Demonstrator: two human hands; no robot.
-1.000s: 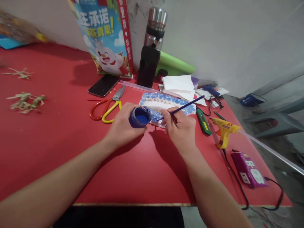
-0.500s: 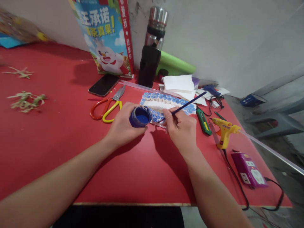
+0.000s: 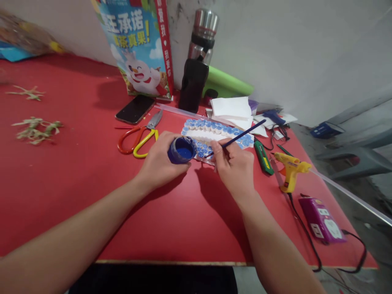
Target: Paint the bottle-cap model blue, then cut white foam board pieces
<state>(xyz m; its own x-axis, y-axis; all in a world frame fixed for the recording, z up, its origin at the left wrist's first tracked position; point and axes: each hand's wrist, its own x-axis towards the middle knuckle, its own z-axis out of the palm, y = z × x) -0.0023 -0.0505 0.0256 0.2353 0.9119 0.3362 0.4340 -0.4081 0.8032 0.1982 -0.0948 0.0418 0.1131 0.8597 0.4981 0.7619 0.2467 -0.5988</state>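
My left hand (image 3: 157, 163) is wrapped round a jar of blue paint (image 3: 183, 150), its open mouth tilted towards me. A slim dark blue paintbrush (image 3: 243, 134) is pinched in my right hand (image 3: 234, 169), its tip pointing down and left at the near edge of a white piece covered in blue-and-white rosettes (image 3: 202, 127). Whether the bristles touch the rosettes I cannot tell. My right fingers and the jar hide part of that piece. Just left of my left hand lie scissors (image 3: 141, 141) with red and yellow handles.
Beyond the piece are white paper (image 3: 231, 108), a phone (image 3: 135, 109), a black bottle (image 3: 193, 85), a steel flask (image 3: 203, 34) and a printed bag (image 3: 137, 49). To the right lie a green utility knife (image 3: 263, 157), a yellow glue gun (image 3: 289, 169) and a purple power box (image 3: 321, 220) with cables.
Both hands keep their hold on the jar and the brush, almost still. The whole view has shifted very slightly; nothing was picked up or put down.
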